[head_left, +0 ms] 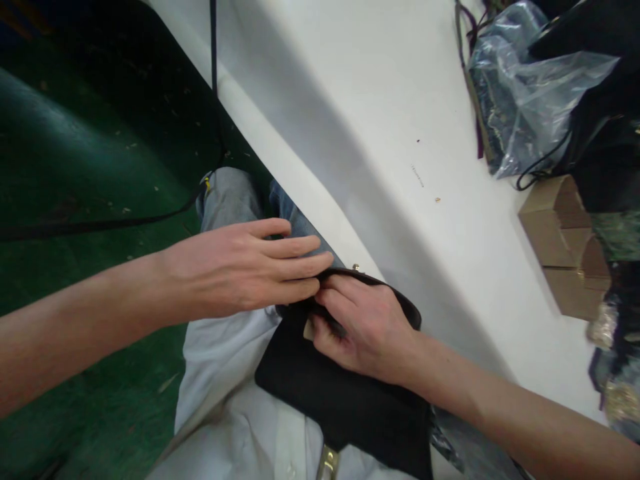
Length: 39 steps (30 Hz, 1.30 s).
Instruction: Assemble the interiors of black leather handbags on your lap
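A black fabric pouch (330, 393) lies on my lap, against the edge of the white table (380, 133). My right hand (365, 327) is closed around the pouch's upper edge, thumb and fingers pinching the black rim. My left hand (240, 270) reaches in from the left with its fingers stretched out together, the fingertips touching the same rim beside my right hand. A small brass stud (355, 267) shows at the top of the pouch. A light patch shows under my right thumb.
A clear plastic bag (520, 100) of dark goods lies at the table's far right, beside small brown cardboard boxes (560, 240) and dark items. A black cord (100, 223) runs across the green floor (75, 147) on the left. My grey trousers and white garment fill the bottom.
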Motion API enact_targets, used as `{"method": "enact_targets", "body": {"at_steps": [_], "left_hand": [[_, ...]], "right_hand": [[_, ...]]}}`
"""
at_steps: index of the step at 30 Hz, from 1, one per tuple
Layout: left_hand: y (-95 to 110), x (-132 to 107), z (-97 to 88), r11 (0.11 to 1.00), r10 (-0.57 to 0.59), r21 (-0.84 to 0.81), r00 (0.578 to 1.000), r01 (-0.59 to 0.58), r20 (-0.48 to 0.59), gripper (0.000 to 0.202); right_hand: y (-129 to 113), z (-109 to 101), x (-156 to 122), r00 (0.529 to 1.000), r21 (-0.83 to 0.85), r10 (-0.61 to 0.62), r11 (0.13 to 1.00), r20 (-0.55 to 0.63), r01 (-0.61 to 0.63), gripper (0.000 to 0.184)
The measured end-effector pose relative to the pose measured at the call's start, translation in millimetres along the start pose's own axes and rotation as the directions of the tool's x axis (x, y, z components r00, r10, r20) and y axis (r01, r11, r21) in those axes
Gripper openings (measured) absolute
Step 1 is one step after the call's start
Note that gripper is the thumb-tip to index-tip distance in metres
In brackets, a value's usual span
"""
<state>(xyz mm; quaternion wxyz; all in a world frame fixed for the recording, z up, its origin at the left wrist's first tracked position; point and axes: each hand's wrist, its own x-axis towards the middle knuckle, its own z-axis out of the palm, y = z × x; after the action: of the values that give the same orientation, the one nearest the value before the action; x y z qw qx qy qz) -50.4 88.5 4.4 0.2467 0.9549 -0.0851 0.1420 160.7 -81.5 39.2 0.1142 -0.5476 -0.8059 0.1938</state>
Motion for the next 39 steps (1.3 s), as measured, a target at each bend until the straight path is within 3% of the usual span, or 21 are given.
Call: {"method": "enact_targets", "body": {"at_steps": [4, 8, 10, 12, 14, 17, 20, 22, 25, 29, 32, 35, 37, 39], "left_hand": [[-3, 11, 8.5, 0.982, -0.001, -0.188, 0.991, 0.027, 0.136, 0.016], [10, 8, 21.2, 0.905, -0.119, -0.402, 0.99, 0.142, 0.081, 0.042], [17, 12, 15.8, 0.893, -0.147, -0.426, 0.989, 0.147, 0.034, 0.039], [21, 23, 3.3, 0.905, -0.097, -0.412, 0.995, 0.104, 0.038, 0.028], [20, 36, -10.5, 0.904, -0.034, -0.425, 0.998, 0.056, 0.06, 0.03], [14, 46, -20.7, 0.828, 0.002, -0.561, 1.0, 0.015, 0.03, 0.035], [11, 41, -13.1, 0.686, -0.094, -0.725, 0.996, 0.06, -0.006, 0.04], [13, 33, -2.9, 0.627, -0.192, -0.772, 0.981, 0.103, -0.025, 0.043], [24, 24, 10.3, 0.607, -0.271, -0.785, 0.961, 0.124, -0.057, 0.047], [42, 21, 19.8, 0.521, -0.275, -0.846, 0.961, 0.113, -0.041, 0.036], [51, 22, 21.7, 0.388, -0.289, -0.907, 0.956, 0.166, 0.051, 0.033], [59, 20, 19.4, 0.251, -0.266, -0.906, 0.924, 0.341, 0.275, 0.034], [68, 18, 17.5, 0.222, -0.239, -0.867, 0.887, 0.446, 0.395, 0.039], [80, 17, 17.5, 0.223, -0.258, -0.838, 0.859, 0.498, 0.442, 0.04]], "right_hand": [[-5, 2, -5, 1.0, 0.021, -0.012, 1.0, 0.004, 0.012, 0.01], [-6, -5, -12, 0.999, 0.163, -0.007, 0.987, 0.044, 0.0, 0.01], [-8, -13, -15, 0.999, 0.226, -0.027, 0.974, 0.045, 0.016, 0.012], [-8, -23, -17, 0.999, 0.27, -0.044, 0.962, 0.025, 0.035, 0.012], [-8, -31, -16, 0.999, 0.319, -0.038, 0.947, 0.029, 0.027, 0.014], [-6, -36, -14, 0.999, 0.486, -0.019, 0.874, 0.051, -0.008, 0.021], [-3, -32, -11, 0.999, 0.697, 0.047, 0.716, -0.013, -0.024, 0.021], [-3, -31, -12, 0.994, 0.749, 0.099, 0.662, -0.039, -0.037, 0.015], [-3, -41, -19, 0.995, 0.736, 0.103, 0.674, -0.006, -0.065, 0.017], [-3, -61, -26, 0.99, 0.71, -0.016, 0.699, 0.14, -0.089, 0.033], [-2, -66, -23, 0.988, 0.697, -0.043, 0.713, 0.146, -0.072, 0.034], [-4, -65, -16, 0.982, 0.641, -0.022, 0.76, 0.188, -0.106, 0.031], [-7, -66, -13, 0.965, 0.606, -0.035, 0.784, 0.259, -0.134, 0.029], [-12, -69, -12, 0.946, 0.539, -0.031, 0.827, 0.322, -0.157, 0.026]]}}
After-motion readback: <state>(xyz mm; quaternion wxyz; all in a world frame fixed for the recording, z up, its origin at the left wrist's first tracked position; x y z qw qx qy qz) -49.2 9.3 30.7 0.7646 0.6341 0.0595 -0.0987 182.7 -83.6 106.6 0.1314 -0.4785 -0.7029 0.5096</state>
